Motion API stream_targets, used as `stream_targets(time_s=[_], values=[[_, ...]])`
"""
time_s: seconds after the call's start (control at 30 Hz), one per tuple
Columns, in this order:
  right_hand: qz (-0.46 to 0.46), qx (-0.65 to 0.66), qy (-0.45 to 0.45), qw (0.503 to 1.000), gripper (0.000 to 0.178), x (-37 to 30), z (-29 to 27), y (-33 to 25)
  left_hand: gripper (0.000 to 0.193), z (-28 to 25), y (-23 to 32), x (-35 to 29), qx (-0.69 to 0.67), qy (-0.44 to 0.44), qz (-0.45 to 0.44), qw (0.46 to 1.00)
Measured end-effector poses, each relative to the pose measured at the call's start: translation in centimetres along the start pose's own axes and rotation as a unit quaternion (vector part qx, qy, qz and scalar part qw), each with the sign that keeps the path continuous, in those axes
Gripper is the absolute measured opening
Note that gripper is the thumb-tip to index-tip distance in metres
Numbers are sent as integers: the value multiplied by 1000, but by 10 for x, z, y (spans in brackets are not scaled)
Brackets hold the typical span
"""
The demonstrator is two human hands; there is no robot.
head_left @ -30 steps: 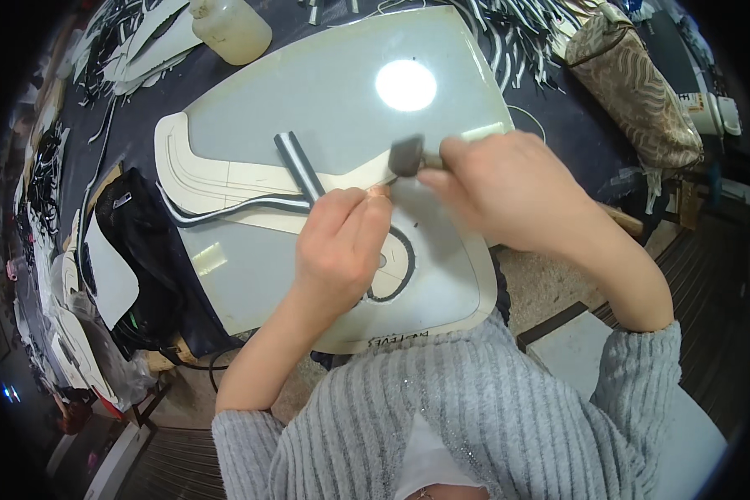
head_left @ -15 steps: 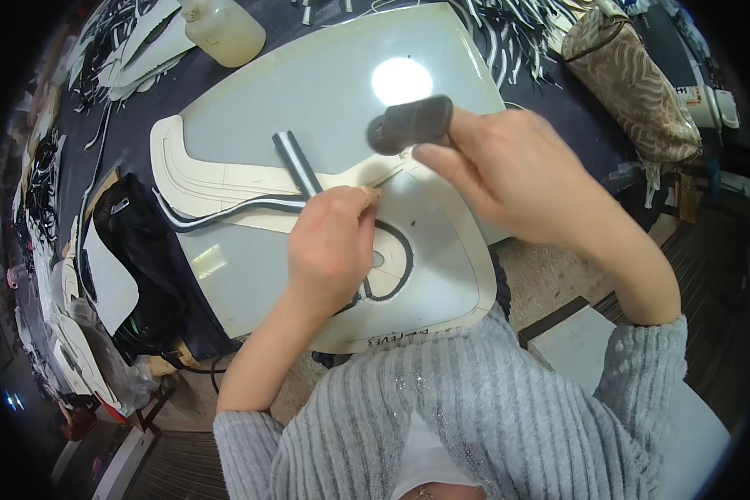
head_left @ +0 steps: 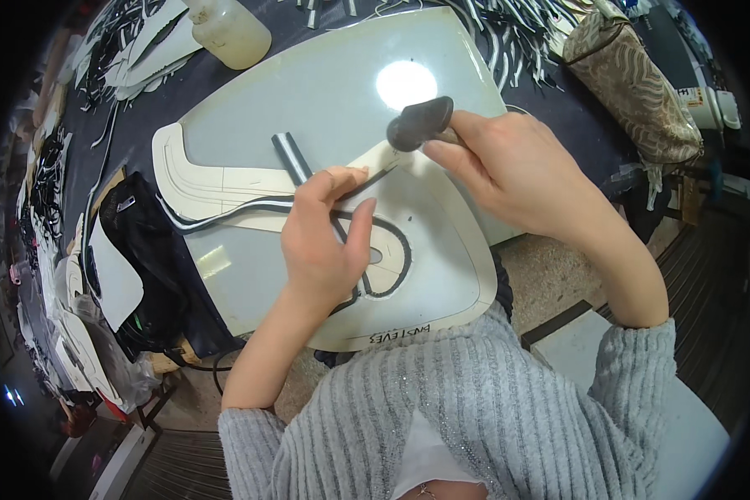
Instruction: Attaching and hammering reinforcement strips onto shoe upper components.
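A dark-headed hammer [head_left: 417, 127] is gripped in my right hand [head_left: 517, 162], its head raised near the upper end of a cream pattern piece [head_left: 225, 182]. My left hand [head_left: 323, 237] rests on that piece, index finger and thumb apart, its fingertips beside a thin dark strip [head_left: 373, 180]. Another dark strip curves in a loop [head_left: 409, 254] around a small cut-out right of the left hand. A black-and-white strip [head_left: 233, 213] runs from under the left hand toward the left. Just above that hand lies a shiny metal bar [head_left: 291, 157], its lower end hidden.
Everything lies on a pale glossy board [head_left: 308, 83]. A cloudy bottle [head_left: 233, 35] stands at the far left. Loose strips [head_left: 517, 46] and a patterned pouch [head_left: 633, 87] are at the far right. A black bag [head_left: 146, 250] sits left of the board.
My left hand has opened from a pinch, thumb and index finger now apart, uncovering more of the dark strip. The hammer head has shifted slightly right and tilted.
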State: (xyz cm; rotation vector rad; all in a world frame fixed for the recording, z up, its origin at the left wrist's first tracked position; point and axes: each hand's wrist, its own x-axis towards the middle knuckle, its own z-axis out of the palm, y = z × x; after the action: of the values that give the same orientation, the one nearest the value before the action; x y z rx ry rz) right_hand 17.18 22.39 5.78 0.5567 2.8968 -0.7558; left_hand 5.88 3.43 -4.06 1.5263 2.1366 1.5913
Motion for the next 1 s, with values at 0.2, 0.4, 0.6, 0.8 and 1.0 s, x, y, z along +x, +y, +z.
stream_targets(time_s=[0.2, 0.4, 0.6, 0.8, 1.0], values=[[78, 40, -3, 996, 45, -9, 14, 23, 47, -2, 0, 1, 25, -9, -31, 999], [56, -17, 139, 989, 37, -9, 5, 34, 41, -12, -7, 6, 16, -7, -95, 995], [-41, -179, 322, 929, 35, 35, 28, 65, 41, -22, 0, 14, -90, 70, -161, 980], [-87, -134, 413, 897, 47, 5, 38, 35, 51, -45, -48, 18, 9, 126, -157, 980], [-114, 146, 271, 945, 42, -59, 64, 0, 85, -60, -100, 145, 136, 196, -83, 968]])
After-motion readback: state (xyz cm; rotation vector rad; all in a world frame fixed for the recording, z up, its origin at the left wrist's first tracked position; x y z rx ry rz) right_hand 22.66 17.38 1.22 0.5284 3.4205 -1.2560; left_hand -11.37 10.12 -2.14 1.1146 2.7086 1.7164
